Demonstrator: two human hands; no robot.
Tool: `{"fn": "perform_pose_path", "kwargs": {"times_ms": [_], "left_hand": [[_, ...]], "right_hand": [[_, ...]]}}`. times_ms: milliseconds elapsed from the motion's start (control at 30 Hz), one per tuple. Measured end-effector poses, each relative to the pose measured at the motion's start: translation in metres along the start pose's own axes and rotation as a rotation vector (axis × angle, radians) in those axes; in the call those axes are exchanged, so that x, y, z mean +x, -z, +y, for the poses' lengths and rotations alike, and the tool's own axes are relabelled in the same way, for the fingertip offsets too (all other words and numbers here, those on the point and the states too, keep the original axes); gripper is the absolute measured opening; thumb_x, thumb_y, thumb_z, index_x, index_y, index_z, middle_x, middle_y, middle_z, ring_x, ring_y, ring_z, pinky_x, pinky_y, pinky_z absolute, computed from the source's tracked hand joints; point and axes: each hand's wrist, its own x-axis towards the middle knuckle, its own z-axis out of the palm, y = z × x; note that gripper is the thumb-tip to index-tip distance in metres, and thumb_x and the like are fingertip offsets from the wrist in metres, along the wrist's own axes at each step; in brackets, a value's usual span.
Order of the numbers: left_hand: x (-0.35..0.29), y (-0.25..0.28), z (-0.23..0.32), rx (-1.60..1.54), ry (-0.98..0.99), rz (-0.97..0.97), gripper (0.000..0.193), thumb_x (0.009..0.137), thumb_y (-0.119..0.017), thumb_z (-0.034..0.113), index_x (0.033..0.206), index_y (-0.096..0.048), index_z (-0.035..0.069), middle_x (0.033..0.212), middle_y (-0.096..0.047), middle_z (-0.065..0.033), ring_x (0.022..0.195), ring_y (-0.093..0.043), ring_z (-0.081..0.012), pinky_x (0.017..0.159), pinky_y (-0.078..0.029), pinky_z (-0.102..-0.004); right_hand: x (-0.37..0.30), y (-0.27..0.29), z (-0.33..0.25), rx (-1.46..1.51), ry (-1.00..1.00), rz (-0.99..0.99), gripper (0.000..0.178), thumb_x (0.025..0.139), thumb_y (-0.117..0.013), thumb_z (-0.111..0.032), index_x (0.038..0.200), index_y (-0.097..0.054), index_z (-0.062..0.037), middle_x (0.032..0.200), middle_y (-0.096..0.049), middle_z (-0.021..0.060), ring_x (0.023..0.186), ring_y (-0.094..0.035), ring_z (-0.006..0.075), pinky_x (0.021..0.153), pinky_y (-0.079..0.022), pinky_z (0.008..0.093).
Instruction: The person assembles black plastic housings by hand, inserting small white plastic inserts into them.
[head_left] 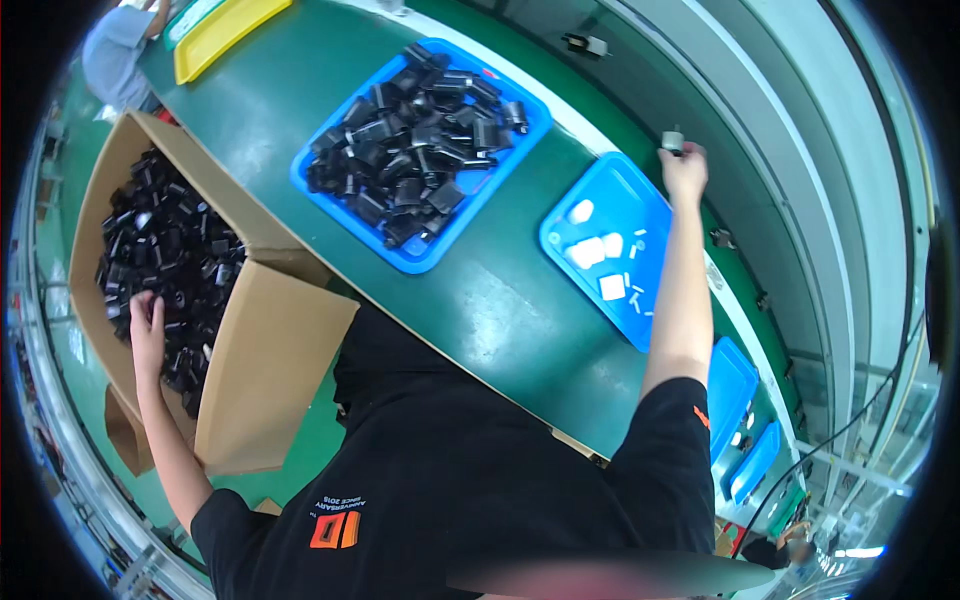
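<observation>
My left hand [147,325] reaches into a large cardboard box [275,350], over a heap of small black plastic casings [165,250]. Its thumb and fingers look slightly apart, with dark casings between and beneath them; nothing clearly held shows there. Out to the far right, my right hand [686,168] has its fingers closed on a small white-and-black block-shaped part [673,141] above the green conveyor belt. Below that forearm lies a blue tray [565,255] with several white blocks [588,252] and small thin white pieces [636,296].
Another blue tray [425,262], piled with black casings, sits on the green table [480,310]. A yellow tray [225,42] lies at the far left, near another person [118,55]. More parts [587,45] sit along the belt. Further blue trays [732,385] stand at the right.
</observation>
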Motion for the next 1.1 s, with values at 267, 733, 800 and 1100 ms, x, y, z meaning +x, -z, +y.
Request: {"fn": "perform_pose_path", "kwargs": {"times_ms": [267,733,800,1100], "left_hand": [[-0.002,-0.002,0.259,-0.682,-0.528,0.007,0.033,0.088,-0.055,-0.007,0.118,-0.046,0.005,0.104,-0.055,-0.0069,0.098,-0.06,-0.017,0.088,-0.05,-0.0304],[0.019,-0.106,0.407,-0.543,-0.99,-0.212,0.057,0.079,-0.065,-0.004,0.133,-0.048,0.006,0.122,-0.046,-0.0117,0.109,-0.051,-0.0228,0.09,-0.047,-0.0322],[0.02,-0.117,0.409,-0.541,-1.01,-0.222,0.058,0.078,-0.069,-0.003,0.132,-0.051,0.006,0.121,-0.05,-0.0112,0.106,-0.054,-0.0223,0.088,-0.049,-0.0315],[0.027,-0.143,0.4,-0.439,-1.035,-0.165,0.064,0.071,-0.081,0.004,0.131,-0.061,0.007,0.11,-0.064,-0.012,0.095,-0.065,-0.0236,0.081,-0.055,-0.0308]], "right_hand": [[-0.051,0.062,-0.061,1.478,-0.176,-0.339,0.037,0.093,-0.057,-0.003,0.129,-0.052,0.0047,0.111,-0.059,0.0162,0.087,-0.055,0.0194,0.073,-0.046,0.0282],[-0.204,0.098,-0.249,1.7,0.019,-0.796,0.035,0.084,-0.067,0.006,0.116,-0.055,0.001,0.101,-0.068,0.0168,0.087,-0.071,0.0223,0.077,-0.059,0.0334],[-0.203,0.102,-0.24,1.583,0.065,-0.748,0.033,0.083,-0.068,0.005,0.114,-0.056,0.0011,0.101,-0.068,0.0163,0.087,-0.071,0.021,0.077,-0.059,0.0319],[-0.202,0.091,-0.251,1.095,0.216,-0.615,0.031,0.079,-0.075,-0.001,0.108,-0.063,-0.001,0.095,-0.068,0.0045,0.087,-0.064,0.008,0.076,-0.052,0.0225]]}}
